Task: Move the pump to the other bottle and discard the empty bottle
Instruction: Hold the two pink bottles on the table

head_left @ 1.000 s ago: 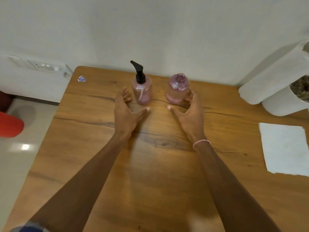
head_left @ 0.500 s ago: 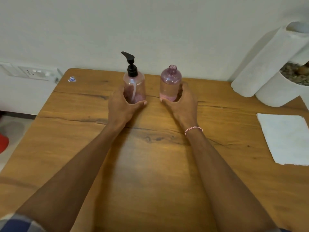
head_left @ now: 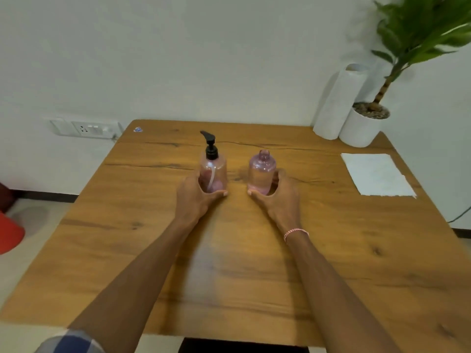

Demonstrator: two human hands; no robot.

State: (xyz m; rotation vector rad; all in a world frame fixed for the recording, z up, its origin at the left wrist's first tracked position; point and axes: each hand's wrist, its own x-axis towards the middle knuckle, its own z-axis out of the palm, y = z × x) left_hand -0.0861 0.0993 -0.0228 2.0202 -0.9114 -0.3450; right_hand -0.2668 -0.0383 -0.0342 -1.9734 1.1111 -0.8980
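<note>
Two clear pink bottles stand upright on the wooden table (head_left: 229, 263). The left bottle (head_left: 216, 169) carries a black pump (head_left: 210, 146) with its tube visible inside. My left hand (head_left: 195, 197) wraps around its lower half, thumb across the front. The right bottle (head_left: 260, 171) has an open neck and no cap, with a little pink liquid at the bottom. My right hand (head_left: 279, 198) grips its base from the right side, thumb in front. Both bottles rest on the table.
A white paper sheet (head_left: 377, 174) lies at the right. A paper towel roll (head_left: 337, 103) and a white potted plant (head_left: 364, 123) stand at the back right corner. A small sticker (head_left: 138, 129) marks the back left corner. A wall socket (head_left: 88, 128) sits left.
Both hands closed around the bottles, which were apart from the fingers a second ago. The bottles have been drawn nearer to me, away from the wall. The camera has tilted up.
</note>
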